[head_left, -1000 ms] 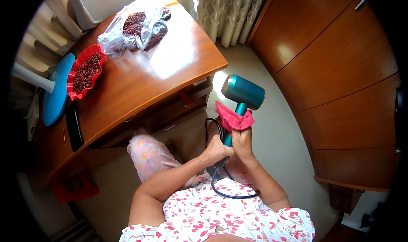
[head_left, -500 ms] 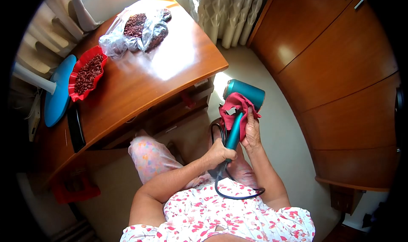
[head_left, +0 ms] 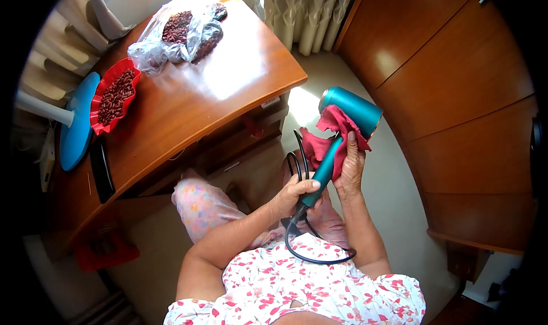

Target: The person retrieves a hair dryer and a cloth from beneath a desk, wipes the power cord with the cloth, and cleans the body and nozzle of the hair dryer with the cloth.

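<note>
A teal hair dryer is held tilted above my lap, its barrel toward the upper right. My left hand wraps round the lower end of its handle, by the black cord. A pinkish-red cloth drapes round the upper handle and touches the underside of the barrel. My right hand grips this cloth against the handle, thumb pointing up. Part of the cloth hangs loose left of the handle.
On the wooden desk are a red dish of dark red beans, plastic bags of beans, a blue round base and a black flat object. Wooden cabinets stand at the right.
The dryer has moved to the right and tilted further over. The cloth has gone from bunched across the handle to wrapped round it near the barrel, with my right hand moved up alongside.
</note>
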Demonstrator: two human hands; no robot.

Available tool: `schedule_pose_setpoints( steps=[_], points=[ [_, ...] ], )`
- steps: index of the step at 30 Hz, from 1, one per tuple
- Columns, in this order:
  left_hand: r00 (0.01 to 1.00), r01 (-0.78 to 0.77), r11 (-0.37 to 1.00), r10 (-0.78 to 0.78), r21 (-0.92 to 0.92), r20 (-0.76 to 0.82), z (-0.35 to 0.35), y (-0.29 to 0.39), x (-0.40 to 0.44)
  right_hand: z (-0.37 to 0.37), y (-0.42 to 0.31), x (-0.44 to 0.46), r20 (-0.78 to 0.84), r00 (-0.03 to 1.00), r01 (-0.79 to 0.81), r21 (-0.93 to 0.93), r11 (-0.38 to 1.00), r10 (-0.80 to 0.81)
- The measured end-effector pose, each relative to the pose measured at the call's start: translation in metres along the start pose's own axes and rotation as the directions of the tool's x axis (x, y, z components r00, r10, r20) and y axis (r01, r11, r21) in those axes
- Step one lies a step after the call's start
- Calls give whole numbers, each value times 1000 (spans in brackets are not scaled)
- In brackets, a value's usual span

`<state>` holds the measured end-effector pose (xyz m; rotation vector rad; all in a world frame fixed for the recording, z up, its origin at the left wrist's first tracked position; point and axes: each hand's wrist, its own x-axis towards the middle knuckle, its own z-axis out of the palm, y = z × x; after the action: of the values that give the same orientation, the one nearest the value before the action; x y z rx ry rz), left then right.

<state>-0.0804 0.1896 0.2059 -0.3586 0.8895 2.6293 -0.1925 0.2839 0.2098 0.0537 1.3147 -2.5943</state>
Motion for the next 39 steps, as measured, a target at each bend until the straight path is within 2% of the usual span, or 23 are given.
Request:
schedule_pose_setpoints(
  steps=[2,5,7,10,13,25,39],
  points=[
    [1000,3,1000,-3,13,9,-2,-1,2,-1,0,0,-1,1000,-3,-2,1000,3],
    [995,97,993,-96,-59,27,-2,1,2,-2,4,-1,-23,999,36,-44,998,-37],
    [992,76,996,-70,-49,105,0,2,1,0,2,-3,-24,1000,-10,24,1000,11],
    [988,-10,999,16,-41,151,2,3,0,1,-1,-2,-34,999,8,-35,999,-10],
    [993,5,1000,-7,22,118,6,7,-2,-2,-1,-2,-43,998,-34,30,999,35],
    [997,-22,990,11,138,81,2,1,-2,7,-5,-9,-20,1000,21,-10,1000,-21],
    [999,-7,992,2,129,38,15,8,-7,13,-9,-16,26,999,-23,5,1000,23]
  ],
)
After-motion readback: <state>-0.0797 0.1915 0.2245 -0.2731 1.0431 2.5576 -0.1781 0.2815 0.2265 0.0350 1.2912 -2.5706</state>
